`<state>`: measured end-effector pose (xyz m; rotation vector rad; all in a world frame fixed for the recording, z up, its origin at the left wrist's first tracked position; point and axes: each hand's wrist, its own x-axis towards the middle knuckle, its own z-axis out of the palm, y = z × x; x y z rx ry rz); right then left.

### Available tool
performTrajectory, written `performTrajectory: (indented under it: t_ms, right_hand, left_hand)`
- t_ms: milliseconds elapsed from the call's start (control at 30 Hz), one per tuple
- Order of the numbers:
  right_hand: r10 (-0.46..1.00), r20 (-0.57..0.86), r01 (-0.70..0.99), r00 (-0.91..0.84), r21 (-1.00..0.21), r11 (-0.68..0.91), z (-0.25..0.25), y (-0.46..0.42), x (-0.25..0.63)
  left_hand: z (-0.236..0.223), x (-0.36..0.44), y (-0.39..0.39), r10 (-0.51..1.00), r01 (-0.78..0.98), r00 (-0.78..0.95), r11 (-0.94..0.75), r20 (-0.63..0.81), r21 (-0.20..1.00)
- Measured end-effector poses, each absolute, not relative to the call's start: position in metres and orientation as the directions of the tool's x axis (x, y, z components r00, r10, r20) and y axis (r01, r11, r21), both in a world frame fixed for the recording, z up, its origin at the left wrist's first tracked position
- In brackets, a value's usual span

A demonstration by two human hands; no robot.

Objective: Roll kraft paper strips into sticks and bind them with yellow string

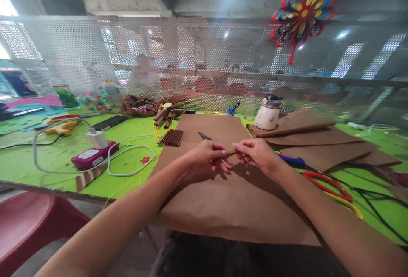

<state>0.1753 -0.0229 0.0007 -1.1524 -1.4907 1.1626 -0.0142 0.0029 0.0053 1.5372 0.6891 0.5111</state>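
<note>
Over the large brown paper sheet (236, 213), both my hands pinch a small folded strip of brown paper (230, 153). My left hand (208, 155) grips its left end between thumb and forefinger, with the other fingers loosely spread below. At the right end, my right hand (256, 152) pinches it with the fingertips. Just behind my left hand lies a dark pointed blade-like tool (204, 135), partly hidden. A pleated piece of brown paper (171, 138) rests on the sheet's left edge, near rolled brown paper sticks (164, 117).
On the right are layered brown paper sheets (318, 143), a blue-handled tool (291, 160), red and yellow handles (333, 187) and a white bottle (268, 114). A purple power strip (95, 155), white cable (132, 174) and black phone (110, 122) lie left. A red stool (35, 221) stands below.
</note>
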Motion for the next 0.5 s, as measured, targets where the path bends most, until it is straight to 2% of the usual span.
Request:
performTrajectory:
  t_ms: [233,500]
  right_hand:
    - [0.975,0.194,0.233,-0.104,-0.949,0.214,-0.0036,-0.0214,0.1769]
    - [0.963,0.224,0.297,-0.151,-0.918,0.261,-0.0018,-0.0213,0.1776]
  left_hand:
    - [0.0072,-0.0142,0.0021,0.722,0.135,0.688,-0.025,-0.075,0.991]
    - [0.0045,-0.0142,0.002,0.747,0.113,0.664,-0.064,-0.028,0.992]
